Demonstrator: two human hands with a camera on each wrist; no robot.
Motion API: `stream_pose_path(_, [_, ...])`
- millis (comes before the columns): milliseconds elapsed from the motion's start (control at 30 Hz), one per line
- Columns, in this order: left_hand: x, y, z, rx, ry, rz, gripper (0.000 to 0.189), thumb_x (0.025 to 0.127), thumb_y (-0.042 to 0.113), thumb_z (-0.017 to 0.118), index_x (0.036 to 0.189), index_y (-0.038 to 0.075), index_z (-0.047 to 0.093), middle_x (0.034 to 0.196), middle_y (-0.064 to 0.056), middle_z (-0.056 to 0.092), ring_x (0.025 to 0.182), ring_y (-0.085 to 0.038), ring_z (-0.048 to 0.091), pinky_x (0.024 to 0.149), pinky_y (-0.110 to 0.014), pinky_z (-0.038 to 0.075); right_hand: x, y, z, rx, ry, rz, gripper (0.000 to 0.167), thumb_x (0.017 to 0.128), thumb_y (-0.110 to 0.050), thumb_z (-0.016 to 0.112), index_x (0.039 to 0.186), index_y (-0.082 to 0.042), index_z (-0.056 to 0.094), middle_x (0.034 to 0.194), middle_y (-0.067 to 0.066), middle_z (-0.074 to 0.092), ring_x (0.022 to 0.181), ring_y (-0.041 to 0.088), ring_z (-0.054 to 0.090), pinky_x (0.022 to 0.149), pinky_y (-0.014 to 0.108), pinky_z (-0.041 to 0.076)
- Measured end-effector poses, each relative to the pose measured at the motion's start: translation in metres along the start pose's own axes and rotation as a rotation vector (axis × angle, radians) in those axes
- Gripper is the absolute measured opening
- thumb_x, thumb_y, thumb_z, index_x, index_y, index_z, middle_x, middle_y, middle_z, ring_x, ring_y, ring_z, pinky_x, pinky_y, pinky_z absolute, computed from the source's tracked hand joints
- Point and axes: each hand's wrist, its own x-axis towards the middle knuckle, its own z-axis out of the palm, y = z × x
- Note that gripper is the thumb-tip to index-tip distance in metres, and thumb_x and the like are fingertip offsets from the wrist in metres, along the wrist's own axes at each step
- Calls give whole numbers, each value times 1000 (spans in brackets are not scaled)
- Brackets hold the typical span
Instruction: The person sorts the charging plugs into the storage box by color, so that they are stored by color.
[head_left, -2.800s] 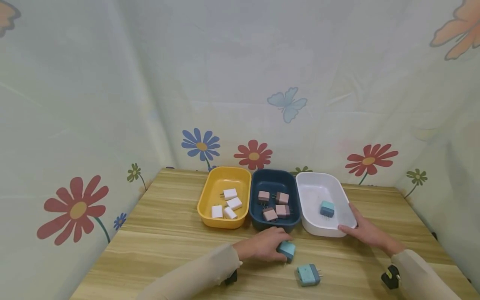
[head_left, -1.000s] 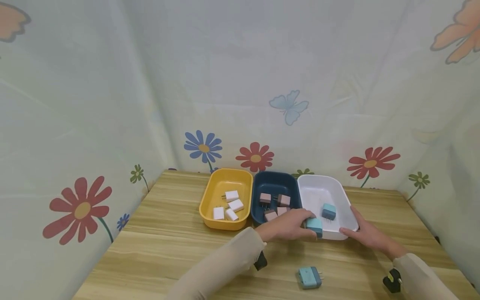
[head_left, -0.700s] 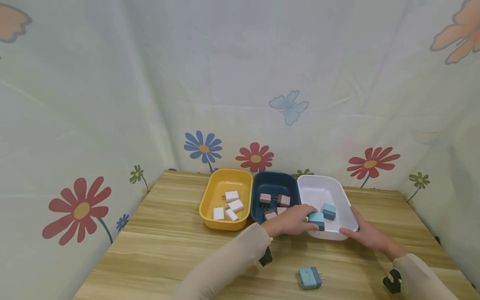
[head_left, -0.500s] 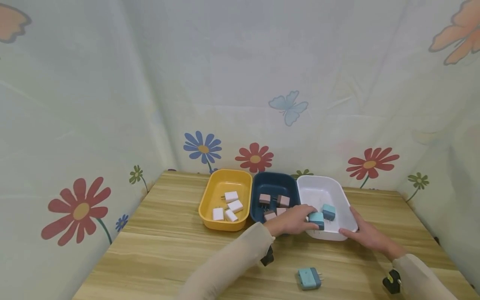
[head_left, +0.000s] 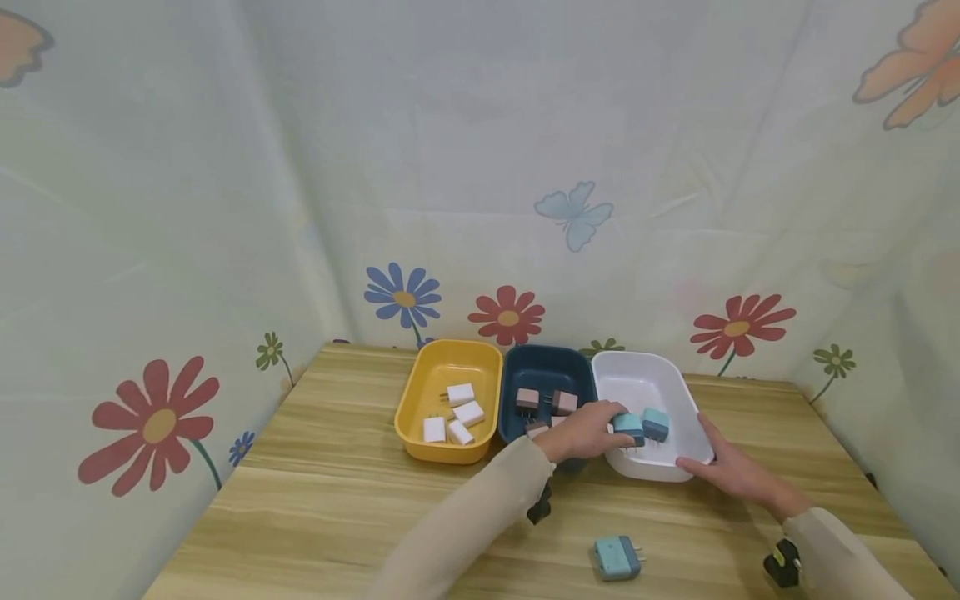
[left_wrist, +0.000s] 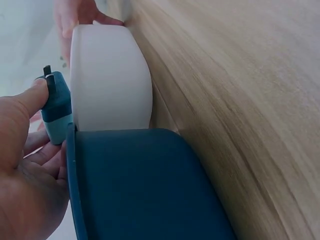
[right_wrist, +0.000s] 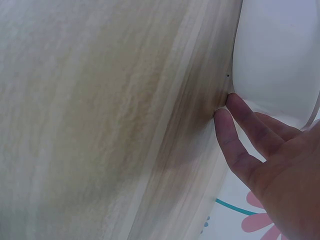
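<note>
My left hand [head_left: 585, 431] pinches a teal two-tone plug charger [head_left: 628, 424] between thumb and fingers over the near left side of the white bin [head_left: 624, 367]. In the left wrist view the held charger [left_wrist: 58, 111] shows its prongs, with the white bin wall [left_wrist: 110, 80] beside it. Another teal charger [head_left: 656, 424] lies inside the white bin. My right hand [head_left: 731, 468] holds that bin's near right corner, thumb at the front rim and fingers along the outer side. The right wrist view has its fingertips [right_wrist: 231, 100] low against the bin, close to the tabletop.
A third teal charger [head_left: 617, 558] lies on the wooden table [head_left: 315, 500] near the front. Left of the white bin stand a navy bin [head_left: 551, 357] with several pinkish-brown chargers and a yellow bin [head_left: 450, 354] with several white ones. A flowered curtain [head_left: 450, 167] hangs behind.
My left hand picked up the teal charger from the table and carried it right and up to the white bin. Since then it has shifted slightly farther back. The right hand stays at the bin's corner.
</note>
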Motion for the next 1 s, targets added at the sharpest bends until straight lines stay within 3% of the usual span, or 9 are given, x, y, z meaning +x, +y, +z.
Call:
stream_pose_path(533, [11, 2, 0, 71, 0, -31, 51, 90, 40, 63, 132, 14, 52, 120, 6, 57, 96, -2, 50, 90, -17, 42, 1, 3, 1, -6, -9, 19, 102, 90, -46, 60, 148, 3, -8, 144, 39, 14, 124, 56, 30, 94, 66, 33])
stream_pose_path(1000, [17, -1, -1, 59, 17, -20, 50, 88, 34, 68, 131, 12, 54, 121, 4, 58, 98, -3, 51, 90, -17, 41, 0, 2, 0, 12, -10, 8, 101, 90, -45, 60, 148, 3, -8, 145, 39, 14, 125, 56, 29, 95, 67, 31])
